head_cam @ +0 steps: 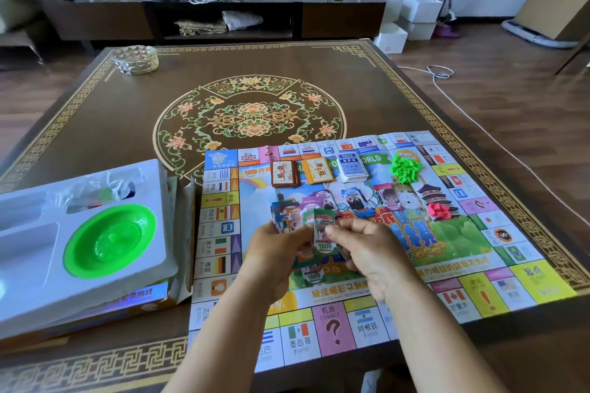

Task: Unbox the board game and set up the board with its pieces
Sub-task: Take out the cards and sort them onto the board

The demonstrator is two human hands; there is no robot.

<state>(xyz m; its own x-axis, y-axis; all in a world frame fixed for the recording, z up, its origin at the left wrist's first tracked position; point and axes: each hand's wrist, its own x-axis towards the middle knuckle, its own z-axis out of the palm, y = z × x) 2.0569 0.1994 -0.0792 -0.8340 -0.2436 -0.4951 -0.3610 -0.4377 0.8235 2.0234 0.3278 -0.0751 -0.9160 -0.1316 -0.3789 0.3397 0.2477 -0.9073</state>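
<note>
Both hands, left (277,252) and right (367,252), grip colourful play-money notes (323,230) above the bright paper board (447,265).

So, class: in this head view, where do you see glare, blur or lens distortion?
Head view: glare washes out the white plastic tray and near edge of the game board; the money notes in both hands look slightly blurred; wide-angle distortion bows the table edges.
</note>
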